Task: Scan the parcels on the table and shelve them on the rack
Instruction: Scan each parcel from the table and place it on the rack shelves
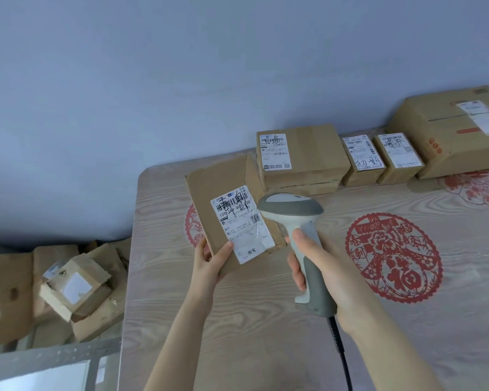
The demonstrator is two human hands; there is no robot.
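1. A pale blue-grey wall (153, 80) backs a wood-grain counter (209, 320) printed with red paper-cut designs (393, 255); its rounded far-left corner sits near the wall.
2. The left hand (212, 261) has its fingers closed on the near bottom corner of a flat cardboard parcel (226, 190): the thumb lies on the top face at the lower edge of the white shipping label (242, 225), and the other fingers curl under the left edge.
3. That parcel is tilted up off the counter, label face toward the camera, with black handwriting over the barcode.
4. The right hand (322, 266) is wrapped tight around the grip of a grey-and-white barcode scanner (297, 221), thumb pressed on the front of the handle, fingers curled round the left side.
5. The scanner head sits just beside the parcel's right edge, near the label; its black cable (339, 351) runs down toward the bottom of the view.
6. Along the counter's far edge, against the wall, stand more parcels: a medium box (308, 153) resting on another box, two small boxes (363, 156) (398, 156) side by side and touching, and a large box (449, 131) at the far right.
7. The middle and near part of the counter is bare around both forearms.
8. Left of the counter, lower down, lies a heap of cardboard boxes (74, 286), and a grey metal frame (54, 359) shows at the bottom-left corner.
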